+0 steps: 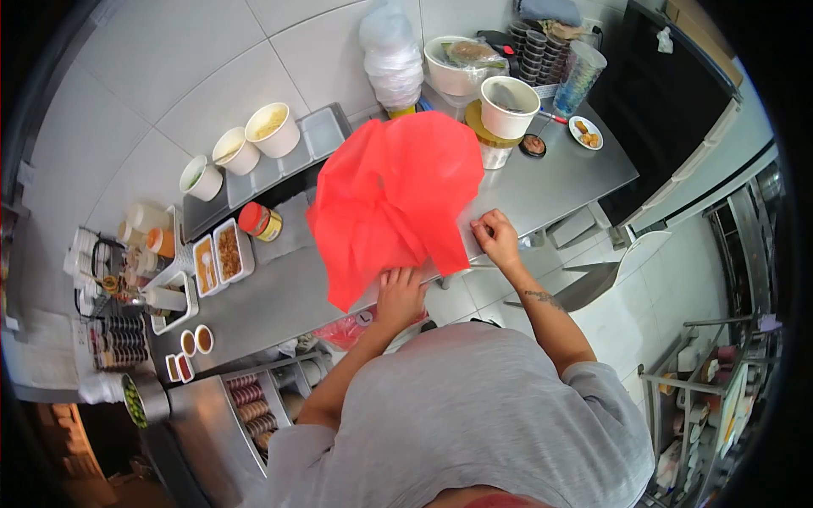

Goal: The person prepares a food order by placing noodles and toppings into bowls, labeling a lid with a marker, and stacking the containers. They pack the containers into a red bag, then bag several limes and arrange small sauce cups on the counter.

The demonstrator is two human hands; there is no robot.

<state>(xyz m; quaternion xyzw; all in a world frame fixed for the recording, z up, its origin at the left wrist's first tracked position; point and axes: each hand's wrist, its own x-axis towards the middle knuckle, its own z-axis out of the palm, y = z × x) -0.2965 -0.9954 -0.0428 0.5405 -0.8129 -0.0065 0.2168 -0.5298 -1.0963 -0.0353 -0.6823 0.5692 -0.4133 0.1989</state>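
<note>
A bright red, thin cloth-like bag (394, 190) lies bunched and puffed up over the steel counter; whatever is under or inside it is hidden. My left hand (400, 298) rests at its lower edge, fingers stretched out against the red material. The thumb of that hand does not show clearly. Close by the bag's right edge is my right hand (496, 237), its fingers curled together in a pinch. I cannot make out what is between those fingertips. A jar with a red lid (261, 222) stands left of the bag.
The steel counter (296, 296) carries white tubs (273, 129), food trays (233, 251), and sauce cups (203, 339) on the left. At the back right are a large white bowl (510, 107), a patterned cup (581, 78) and a small plate (586, 133). A white chair (631, 258) stands right.
</note>
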